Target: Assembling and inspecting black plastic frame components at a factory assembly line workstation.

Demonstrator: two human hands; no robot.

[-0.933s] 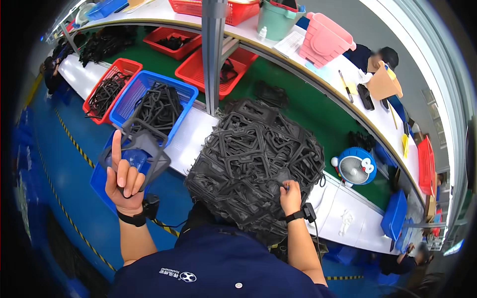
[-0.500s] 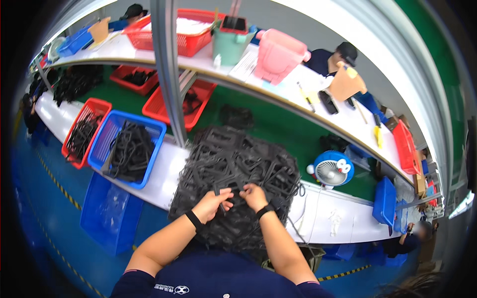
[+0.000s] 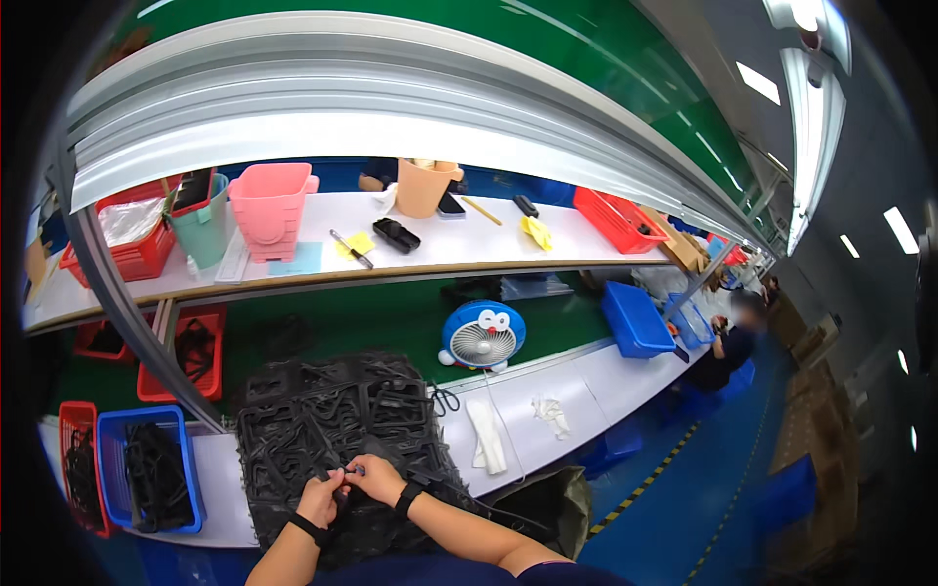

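Observation:
A large heap of black strip-like frame parts (image 3: 337,415) covers the worktop in front of me. Over its near side, both of my hands are close together with fingertips nearly touching. My left hand (image 3: 319,502) is closed, gripping a small black part (image 3: 340,496) that is mostly hidden by the fingers. My right hand (image 3: 379,481) is closed too, thumb and fingers pinched at the upper end of that part. Each wrist wears a black band.
Left of the heap stand a blue basket (image 3: 195,498) and a red basket (image 3: 64,415), both with black parts. A blue cartoon-faced fan (image 3: 483,335), black scissors (image 3: 445,400) and white gloves (image 3: 486,437) lie to the right. Above runs a shelf (image 3: 322,220) with bins and pens.
My view has swung right and up, so the heap and baskets appear lower left. My hands, slightly apart before, have come together at the small black part.

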